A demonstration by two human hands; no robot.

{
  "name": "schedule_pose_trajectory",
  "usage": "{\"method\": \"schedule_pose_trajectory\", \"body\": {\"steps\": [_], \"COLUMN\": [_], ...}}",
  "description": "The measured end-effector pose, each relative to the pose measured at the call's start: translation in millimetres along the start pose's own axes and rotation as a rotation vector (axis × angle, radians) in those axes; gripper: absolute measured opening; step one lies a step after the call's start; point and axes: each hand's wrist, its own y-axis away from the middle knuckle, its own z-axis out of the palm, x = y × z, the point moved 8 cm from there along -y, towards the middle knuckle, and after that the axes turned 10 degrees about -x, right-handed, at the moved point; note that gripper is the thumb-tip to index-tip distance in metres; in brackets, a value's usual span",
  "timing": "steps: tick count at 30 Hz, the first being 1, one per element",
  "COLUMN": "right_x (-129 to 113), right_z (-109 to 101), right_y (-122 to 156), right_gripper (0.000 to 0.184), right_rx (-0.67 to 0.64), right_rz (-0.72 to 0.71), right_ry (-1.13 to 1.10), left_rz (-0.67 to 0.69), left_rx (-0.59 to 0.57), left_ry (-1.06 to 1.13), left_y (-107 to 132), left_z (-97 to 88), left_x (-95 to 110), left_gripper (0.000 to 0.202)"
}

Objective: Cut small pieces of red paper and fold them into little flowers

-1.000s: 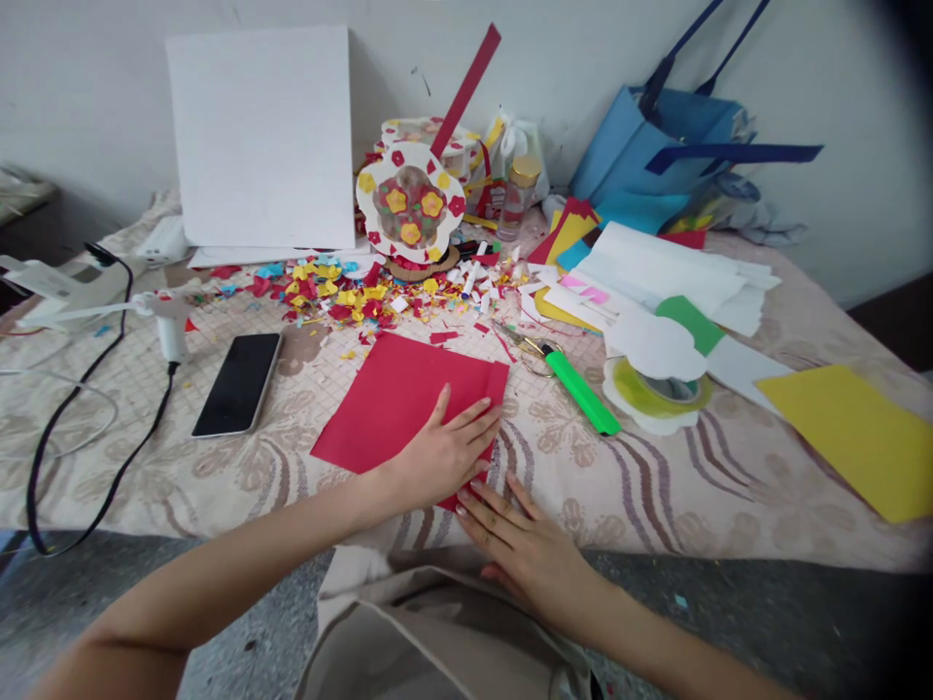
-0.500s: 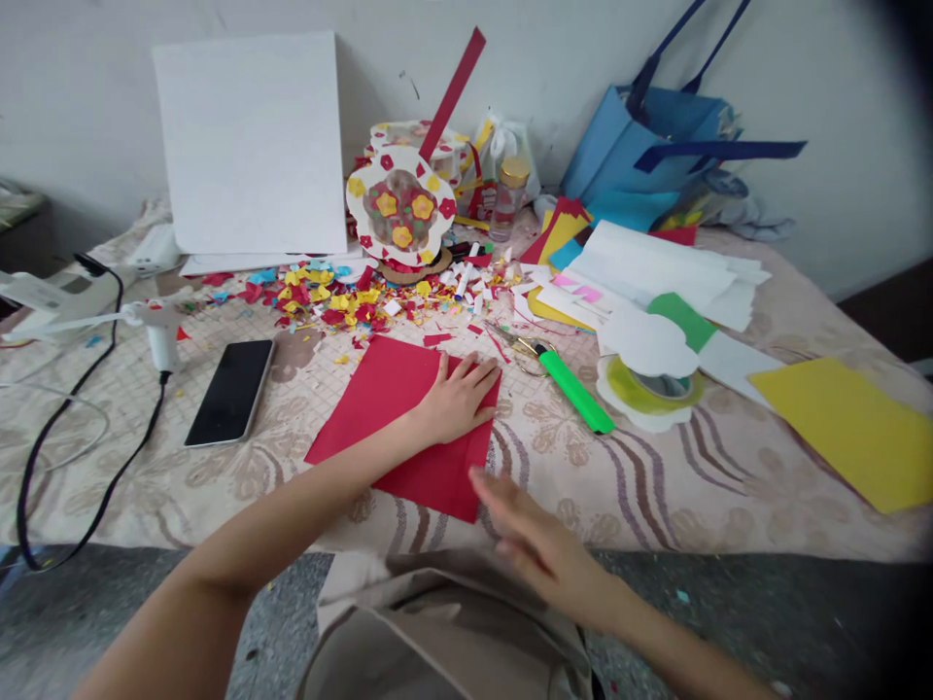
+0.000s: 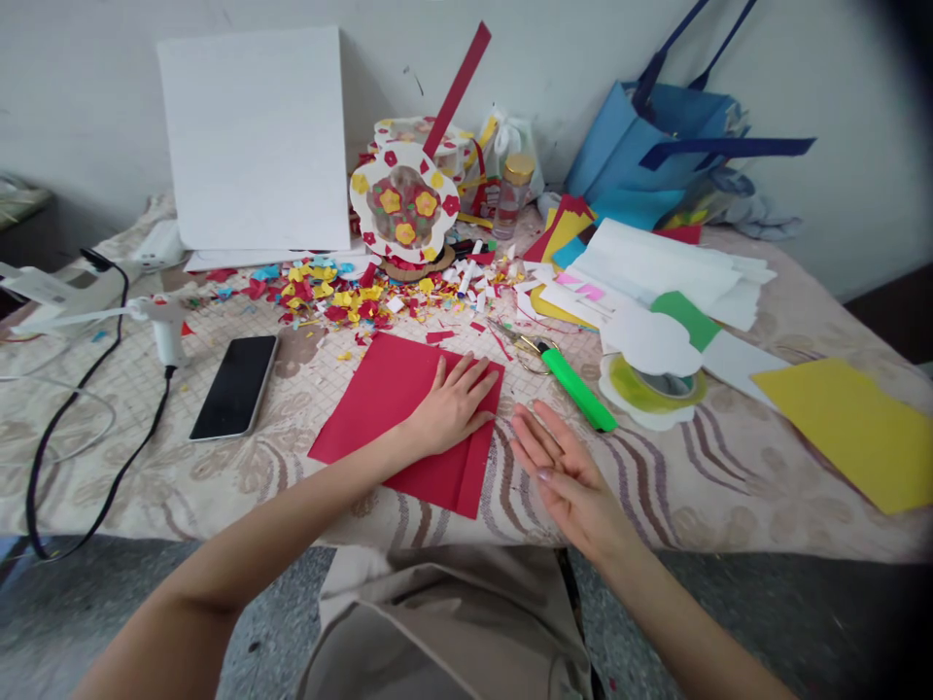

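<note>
A folded red paper sheet (image 3: 379, 399) lies on the patterned cloth in front of me. My left hand (image 3: 452, 403) rests flat on its right part, fingers stretched out and spread. Just right of the sheet's edge hovers my right hand (image 3: 565, 476), open, fingers extended, holding nothing. A green-handled cutter (image 3: 579, 389) and scissors (image 3: 526, 345) lie just beyond my right hand.
A black phone (image 3: 234, 385) and a white glue gun (image 3: 166, 326) with its black cord lie left. Paper scraps (image 3: 350, 297), a flower-decorated craft piece (image 3: 404, 204), a white board (image 3: 254, 136), a tape roll (image 3: 656, 384), white and yellow sheets (image 3: 852, 428) and a blue bag (image 3: 648, 146) fill the back and right.
My left hand slid up the red sheet toward its right edge. My right hand left the sheet's lower corner and moved up to the right, off the paper.
</note>
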Motion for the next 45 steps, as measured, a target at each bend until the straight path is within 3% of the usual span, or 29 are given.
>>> {"method": "schedule_pose_trajectory", "body": {"steps": [13,18,22,24,28,30,34,36,40,45], "right_x": [6.7,24.0,23.3,4.1,-25.3,-23.8,-22.1,-16.4,4.6,25.1], "right_z": [-4.6,-15.8,-32.7,-31.0,12.3,15.9,-36.0,-65.0,-104.2,-118.5], "right_y": [1.6,7.4,19.0,16.1,7.5,6.8,7.6,5.9,-10.6,-27.0], "right_gripper": [0.07,0.047,0.022,0.022,0.028,0.032,0.035,0.032,0.037,0.035], "right_rx": [0.047,0.187,0.332,0.263,-0.197,-0.232,0.173,0.289,0.296,0.256], "right_rz": [0.004,0.094,0.167,0.068,-0.216,-0.236,-0.166,-0.089,0.093,0.176], "right_ry": [-0.046,-0.287,-0.122,0.125,0.636,0.802,0.909,0.972,1.157,1.172], "left_rz": [0.028,0.061,0.076,0.085,0.079,0.064,0.043,0.038,-0.016,-0.085], "left_rx": [-0.041,-0.049,-0.07,-0.094,-0.115,-0.124,-0.149,-0.146,-0.121,-0.093], "left_ry": [0.012,0.021,0.054,0.073,0.058,0.038,0.002,-0.016,-0.039,-0.047], "left_y": [19.7,31.0,41.1,45.0,48.4,48.6,48.3,47.9,45.8,42.9], "left_z": [-2.5,-1.8,0.4,3.2,7.9,9.8,13.2,14.0,14.0,13.7], "left_x": [12.8,19.7,23.3,23.8,21.3,19.3,18.1,19.2,19.2,18.3], "left_gripper": [0.055,0.057,0.058,0.057,0.05,0.049,0.049,0.049,0.049,0.048]}}
